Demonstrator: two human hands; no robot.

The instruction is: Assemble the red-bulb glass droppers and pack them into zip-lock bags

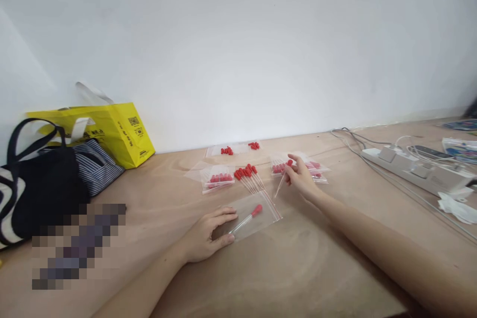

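My right hand (302, 179) pinches a pipette dropper (280, 184) by its red rubber bulb; the thin tube points down toward the table. My left hand (206, 233) lies with fingers stretched and apart on the left end of a clear zip bag (266, 226). A second dropper (245, 220) rests at this bag with its tube end near my left thumb; I cannot tell whether it is inside or on top. Just behind the bag, several loose droppers (249, 177) form a fan, bulbs pointing away from me.
Filled bags of droppers lie to the left (219, 183) and right (317, 171) of the fan. Another clear bag (238, 150) with red bulbs is by the wall. A yellow bag (119, 134) and black bag (44, 184) stand left; a power strip (421, 174) with cables lies right.
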